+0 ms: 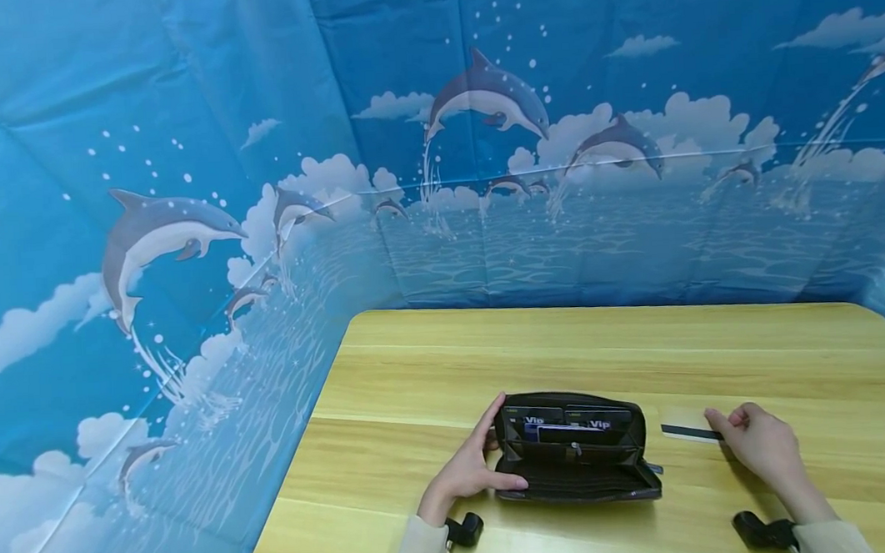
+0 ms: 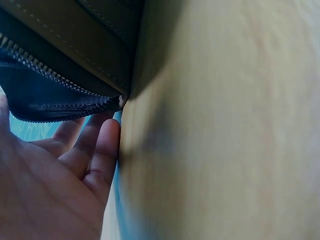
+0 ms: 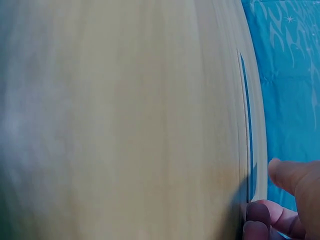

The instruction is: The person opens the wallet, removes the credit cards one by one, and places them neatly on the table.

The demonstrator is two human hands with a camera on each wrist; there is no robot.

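An unzipped black wallet (image 1: 572, 449) lies spread on the table, with several dark "Vip" cards (image 1: 534, 420) in its slots. My left hand (image 1: 471, 467) holds the wallet's left end, thumb on the lower flap and fingers at the back half. The left wrist view shows those fingers (image 2: 102, 150) along the zipper's end. Right of the wallet lies a flat card (image 1: 687, 433) with a black stripe above a white strip. My right hand (image 1: 767, 447) is over its right end. In the right wrist view, fingertips (image 3: 257, 212) are at the card's near end, the thumb raised apart from them.
The wooden table (image 1: 604, 343) has rounded far corners. A blue curtain (image 1: 293, 151) printed with dolphins hangs behind it and along the left side. A zipper pull (image 1: 654, 468) sticks out at the wallet's right side. Black wrist cameras (image 1: 764, 531) sit at both cuffs.
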